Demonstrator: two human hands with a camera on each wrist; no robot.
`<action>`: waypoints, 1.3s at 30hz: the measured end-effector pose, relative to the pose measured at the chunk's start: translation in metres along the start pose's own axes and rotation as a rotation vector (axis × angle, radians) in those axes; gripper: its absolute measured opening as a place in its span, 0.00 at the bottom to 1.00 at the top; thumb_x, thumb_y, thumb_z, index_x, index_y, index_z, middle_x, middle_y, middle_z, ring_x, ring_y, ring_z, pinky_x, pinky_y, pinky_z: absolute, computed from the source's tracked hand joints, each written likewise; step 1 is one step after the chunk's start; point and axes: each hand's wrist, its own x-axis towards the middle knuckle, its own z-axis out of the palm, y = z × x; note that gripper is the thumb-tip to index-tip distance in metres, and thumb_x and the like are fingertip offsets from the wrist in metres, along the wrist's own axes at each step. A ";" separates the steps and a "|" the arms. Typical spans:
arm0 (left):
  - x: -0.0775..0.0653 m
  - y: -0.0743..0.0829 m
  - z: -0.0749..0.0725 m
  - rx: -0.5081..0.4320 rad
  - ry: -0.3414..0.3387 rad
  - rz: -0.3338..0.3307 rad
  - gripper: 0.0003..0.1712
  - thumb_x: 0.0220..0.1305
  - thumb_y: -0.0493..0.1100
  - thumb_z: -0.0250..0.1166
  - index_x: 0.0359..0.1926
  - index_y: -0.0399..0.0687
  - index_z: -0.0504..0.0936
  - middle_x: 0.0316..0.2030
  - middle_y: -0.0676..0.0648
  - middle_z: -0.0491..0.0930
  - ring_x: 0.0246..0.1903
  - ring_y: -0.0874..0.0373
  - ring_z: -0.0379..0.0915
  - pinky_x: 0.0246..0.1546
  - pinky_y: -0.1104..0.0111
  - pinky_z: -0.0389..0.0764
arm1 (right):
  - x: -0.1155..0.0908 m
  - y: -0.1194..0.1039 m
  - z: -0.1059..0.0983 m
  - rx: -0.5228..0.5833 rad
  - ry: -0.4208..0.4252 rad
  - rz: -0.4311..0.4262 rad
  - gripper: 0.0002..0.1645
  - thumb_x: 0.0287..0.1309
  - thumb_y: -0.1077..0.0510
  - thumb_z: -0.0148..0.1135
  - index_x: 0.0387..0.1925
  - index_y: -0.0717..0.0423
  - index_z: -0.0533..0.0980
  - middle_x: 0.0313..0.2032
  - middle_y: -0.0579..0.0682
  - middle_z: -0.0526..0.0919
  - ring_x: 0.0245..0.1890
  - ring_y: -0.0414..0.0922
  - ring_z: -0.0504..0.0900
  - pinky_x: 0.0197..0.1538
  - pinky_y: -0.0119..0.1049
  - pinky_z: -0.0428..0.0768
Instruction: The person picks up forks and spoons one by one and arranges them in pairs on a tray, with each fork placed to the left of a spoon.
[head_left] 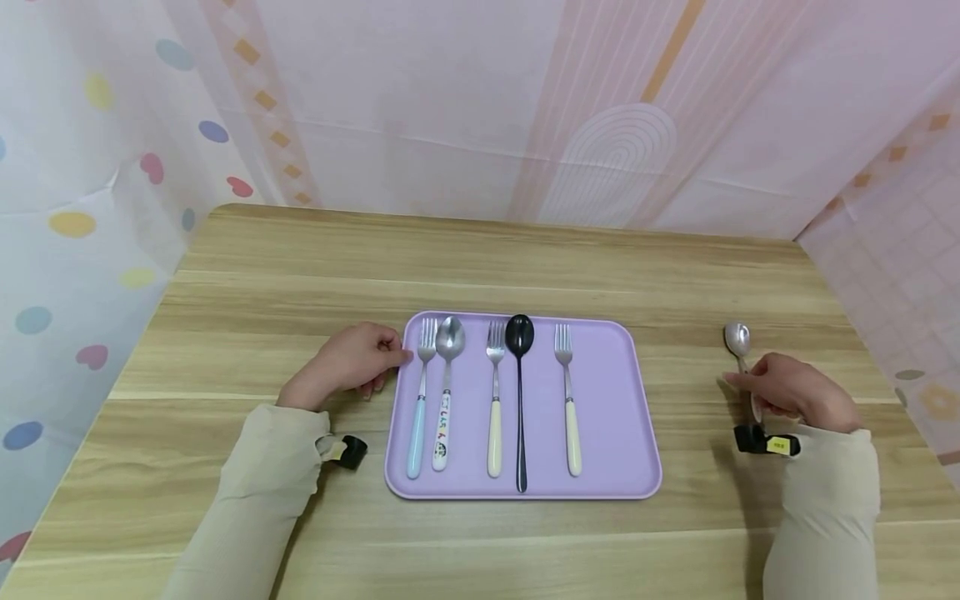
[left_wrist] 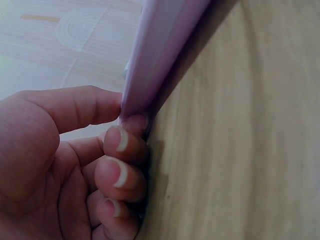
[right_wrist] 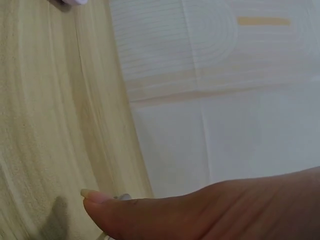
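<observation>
A lilac tray lies on the table. My left hand pinches its left rim; in the left wrist view the thumb presses the tray's edge from above, with fingertips curled at its underside. Right of the tray, my right hand grips a small metal spoon by its handle, bowl pointing away. On the tray, from left, lie a blue-handled fork, a spoon with a patterned white handle, a cream-handled fork, a black spoon and another cream-handled fork.
The wooden table extends around the tray on every side. Behind it and at both sides hangs a pale patterned cloth. A dark wrist strap sits by the right sleeve, another by the left.
</observation>
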 end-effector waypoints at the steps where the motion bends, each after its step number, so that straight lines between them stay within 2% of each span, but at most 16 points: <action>1: 0.000 0.000 0.000 -0.001 0.001 0.001 0.15 0.63 0.47 0.57 0.23 0.44 0.73 0.10 0.50 0.70 0.09 0.57 0.68 0.13 0.66 0.74 | 0.001 0.001 0.000 0.002 0.004 0.001 0.29 0.65 0.43 0.47 0.12 0.54 0.68 0.09 0.41 0.62 0.10 0.36 0.57 0.18 0.31 0.60; 8: -0.001 0.003 -0.001 -0.003 0.003 -0.001 0.15 0.63 0.46 0.56 0.22 0.44 0.73 0.10 0.49 0.70 0.09 0.57 0.68 0.13 0.66 0.74 | 0.002 0.008 -0.001 0.036 0.019 -0.002 0.26 0.64 0.46 0.48 0.14 0.55 0.71 0.09 0.40 0.61 0.10 0.36 0.57 0.17 0.30 0.60; 15: -0.001 0.004 -0.001 -0.007 0.001 -0.008 0.15 0.63 0.46 0.56 0.22 0.45 0.73 0.10 0.49 0.70 0.09 0.57 0.68 0.13 0.66 0.74 | 0.005 0.009 0.003 -0.020 0.048 -0.004 0.25 0.63 0.45 0.49 0.17 0.56 0.72 0.11 0.41 0.62 0.12 0.37 0.60 0.19 0.32 0.62; 23: -0.002 0.005 -0.001 -0.001 -0.004 -0.015 0.15 0.64 0.46 0.56 0.23 0.45 0.73 0.10 0.49 0.70 0.09 0.57 0.68 0.13 0.66 0.74 | 0.007 0.007 0.006 -0.027 0.049 -0.008 0.20 0.64 0.46 0.49 0.25 0.58 0.71 0.14 0.42 0.65 0.14 0.38 0.62 0.21 0.32 0.62; 29: -0.001 0.005 -0.002 0.004 -0.002 -0.011 0.15 0.64 0.46 0.56 0.22 0.45 0.73 0.10 0.50 0.70 0.09 0.57 0.68 0.13 0.67 0.74 | -0.001 0.008 0.005 -0.060 0.018 -0.024 0.24 0.62 0.42 0.50 0.20 0.56 0.71 0.13 0.42 0.66 0.14 0.38 0.63 0.21 0.32 0.64; 36: 0.000 0.003 -0.001 0.008 0.000 -0.014 0.15 0.64 0.47 0.56 0.23 0.45 0.73 0.10 0.50 0.71 0.09 0.57 0.69 0.14 0.66 0.74 | -0.004 0.010 0.006 -0.006 -0.039 -0.007 0.23 0.59 0.41 0.54 0.27 0.57 0.71 0.16 0.43 0.68 0.15 0.37 0.63 0.20 0.31 0.65; 39: 0.000 0.003 -0.001 0.006 0.000 -0.012 0.15 0.64 0.47 0.56 0.23 0.45 0.73 0.10 0.50 0.71 0.09 0.57 0.69 0.14 0.66 0.74 | -0.004 0.010 0.006 0.011 -0.052 0.004 0.22 0.59 0.42 0.55 0.26 0.57 0.72 0.15 0.42 0.68 0.15 0.37 0.63 0.20 0.30 0.65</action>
